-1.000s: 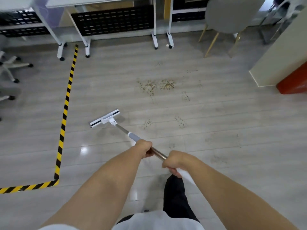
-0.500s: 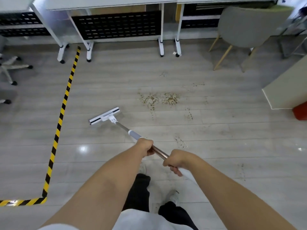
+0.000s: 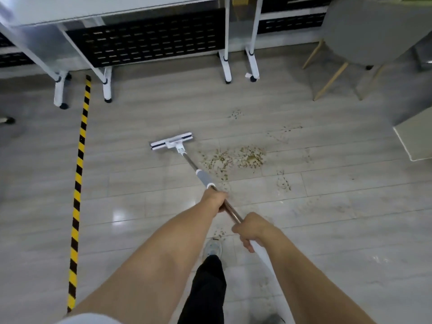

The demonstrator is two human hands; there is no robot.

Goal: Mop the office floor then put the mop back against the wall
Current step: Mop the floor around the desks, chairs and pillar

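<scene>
The person wears a white top, black trousers and a pale grey sneaker; both forearms are bare, without sleeves.

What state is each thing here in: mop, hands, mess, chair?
Mop head: flat on the floor, left of the dirt patch.
Mop handle: tilted up toward the person.
Left hand: grips the handle lower down.
Right hand: grips the handle higher up.
Dirt patch: scattered, not yet mopped.
Chair: upright on its legs.

Bright, floor glare, soft focus, edges warped
</scene>
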